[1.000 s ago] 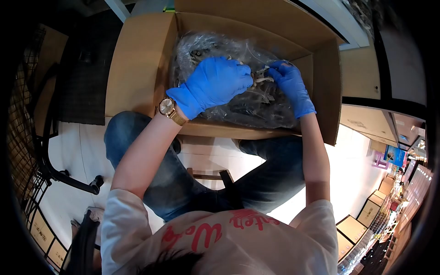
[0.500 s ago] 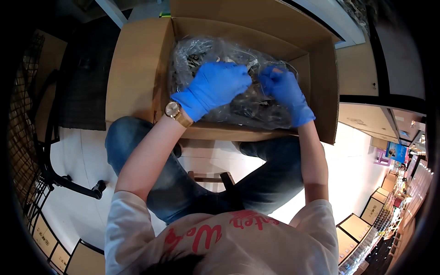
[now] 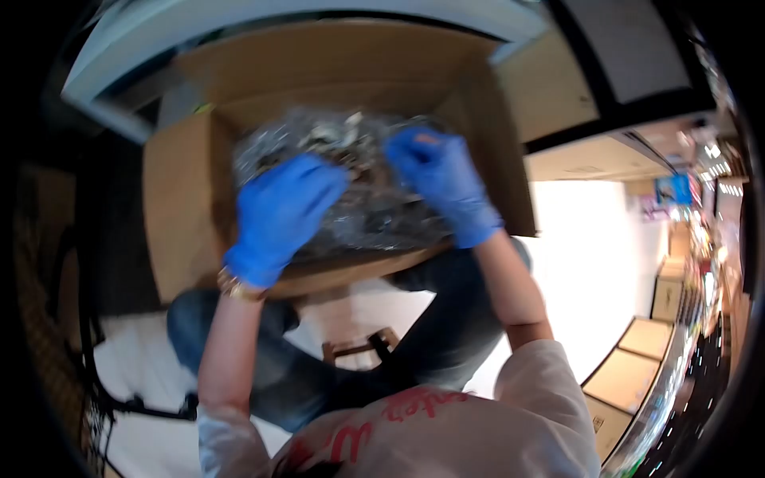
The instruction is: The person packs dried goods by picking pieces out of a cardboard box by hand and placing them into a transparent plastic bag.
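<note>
Both hands wear blue gloves and work over an open cardboard box (image 3: pixel 177 211). Inside it lies a clear plastic bag (image 3: pixel 374 227) with a jumble of small pale and dark pieces (image 3: pixel 339 139), too blurred to name. My left hand (image 3: pixel 287 211), a gold watch (image 3: pixel 239 285) at its wrist, hovers over the bag's near left part with fingers curled together. My right hand (image 3: pixel 442 175) is closed at the bag's right side, a bare fingertip showing through the glove. What either hand grips is hidden by fingers and motion blur.
The box rests near my knees, above a small wooden stool (image 3: pixel 358 346). A pale table-like edge (image 3: pixel 319 12) runs behind it. A black chair base (image 3: pixel 147 406) stands at left. Cabinets (image 3: pixel 558 88) and cartons (image 3: pixel 625 374) line the right side.
The view has swung, so the box appears further left and lower. My hands have moved apart, the left hand away from the middle of the bag toward its near left side.
</note>
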Available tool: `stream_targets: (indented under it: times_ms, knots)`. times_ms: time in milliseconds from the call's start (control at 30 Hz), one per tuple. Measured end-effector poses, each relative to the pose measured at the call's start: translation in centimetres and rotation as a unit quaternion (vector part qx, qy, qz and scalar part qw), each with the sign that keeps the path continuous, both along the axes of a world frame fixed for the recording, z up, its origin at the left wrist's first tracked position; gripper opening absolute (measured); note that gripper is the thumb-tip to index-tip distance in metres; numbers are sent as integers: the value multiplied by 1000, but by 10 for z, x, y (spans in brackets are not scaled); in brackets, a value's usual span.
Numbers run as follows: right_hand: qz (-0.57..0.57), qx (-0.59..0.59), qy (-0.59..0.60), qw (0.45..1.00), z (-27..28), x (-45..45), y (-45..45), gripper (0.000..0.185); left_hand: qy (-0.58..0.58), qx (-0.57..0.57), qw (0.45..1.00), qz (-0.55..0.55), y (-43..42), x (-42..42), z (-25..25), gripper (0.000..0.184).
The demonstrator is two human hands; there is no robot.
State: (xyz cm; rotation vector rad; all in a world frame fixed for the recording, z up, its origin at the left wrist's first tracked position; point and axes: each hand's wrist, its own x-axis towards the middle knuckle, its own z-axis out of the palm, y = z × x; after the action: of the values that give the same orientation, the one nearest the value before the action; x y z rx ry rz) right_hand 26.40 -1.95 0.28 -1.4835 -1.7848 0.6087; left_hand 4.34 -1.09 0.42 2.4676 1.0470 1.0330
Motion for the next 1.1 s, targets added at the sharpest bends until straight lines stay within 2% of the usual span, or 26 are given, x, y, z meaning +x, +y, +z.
stream_targets:
  times_ms: [33,67,100,133,167,200,300,333,400,500,567,633,667,700,767,800,833,900,933,967,1000,1033,1100]
  knots:
    - [-30,-21,38,999,-7,1,0,13,-17,-27,999,-7,2,0,-3,6]
    - [8,-41,-108,993,-15,6,4,14,30,-25,999,-13,5,0,-13,7]
    - [36,-122,-162,979,-16,4,8,13,49,-2,998,-38,6,-1,-26,8]
    - [58,-75,-225,970,-22,5,12,12,64,-1,997,-43,-1,4,-22,10]
    - [63,-10,-170,983,-17,10,7,12,19,32,998,-41,-8,10,-18,11]
    - [8,-15,-90,996,-4,8,1,15,5,-4,999,-49,-14,9,-7,15]
    - [-2,49,-138,989,-34,9,-6,16,4,-79,997,-22,-31,13,-11,11]
    - [-15,54,-142,988,-32,15,-10,16,2,-73,997,-35,-34,17,-19,11]
    - [4,-14,-193,981,-37,4,12,16,23,-20,998,-49,-15,6,-36,8]
    - [-41,80,-158,983,-26,9,-3,15,48,55,996,-55,-31,8,-27,7]
    - [-24,70,-137,988,-30,10,1,15,35,17,998,-57,-30,11,-31,6]
    - [-1,25,-196,980,-23,19,11,15,94,43,992,-70,-18,9,-40,8]
    - [-36,84,-147,985,-21,17,7,15,31,101,992,-63,-21,5,-40,9]
    - [-37,85,-152,984,-23,17,8,15,26,102,992,-64,-17,4,-42,9]
    - [-11,73,-175,982,-32,13,9,14,76,134,988,-22,-13,-4,-50,10]
    - [14,21,-193,981,-28,11,8,14,43,90,995,-31,-15,-1,-48,11]
    - [18,24,-188,982,-30,10,8,14,49,92,994,-27,-17,0,-46,11]
    - [54,94,-213,971,-33,4,10,15,103,107,988,-33,-21,-5,-45,12]
    - [57,118,-158,979,-6,6,-6,16,49,137,987,-69,-19,-9,-40,11]
    - [47,90,-166,981,-14,7,-3,17,39,144,986,-78,-25,-2,-18,9]
    - [49,-8,-246,968,-2,10,-1,15,50,129,988,-67,-20,2,-16,8]
    - [30,-64,-232,970,-13,18,5,14,62,114,990,-55,-16,6,-15,8]
    - [59,-113,-250,960,-29,28,12,20,126,41,990,-54,-9,6,-40,7]
